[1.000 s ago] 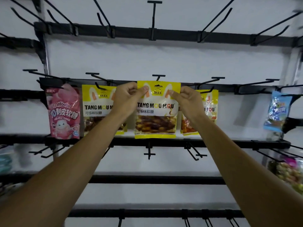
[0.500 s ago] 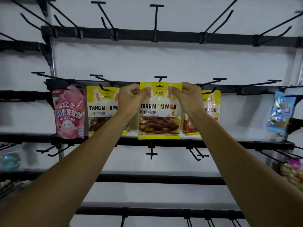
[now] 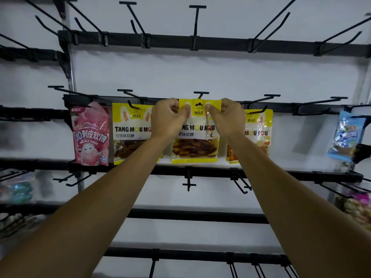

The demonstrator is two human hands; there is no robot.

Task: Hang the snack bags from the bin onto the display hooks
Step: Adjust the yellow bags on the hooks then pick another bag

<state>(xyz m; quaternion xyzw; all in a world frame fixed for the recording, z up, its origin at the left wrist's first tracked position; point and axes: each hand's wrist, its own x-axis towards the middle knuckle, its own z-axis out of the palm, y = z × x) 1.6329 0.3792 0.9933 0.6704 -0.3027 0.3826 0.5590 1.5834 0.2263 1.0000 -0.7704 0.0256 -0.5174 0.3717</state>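
While both hands pinch yellow bag top | left hand overlaps neighbouring yellow bag | right hand covers orange bag

**Dim, Even Light; Soft and Bent Edges**

The scene is dimly and evenly lit. Faint shadows are cast on the white wall. The rails are bowed by wide-angle distortion. Bags at the left edge are blurred.

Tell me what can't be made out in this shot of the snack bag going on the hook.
- Bin: outside the head view.
- Yellow bag: whether its hole is on the hook; left hand and right hand cover the top corners.
- Bags at left edge: blurred.
- Bag at lower right: cut off.
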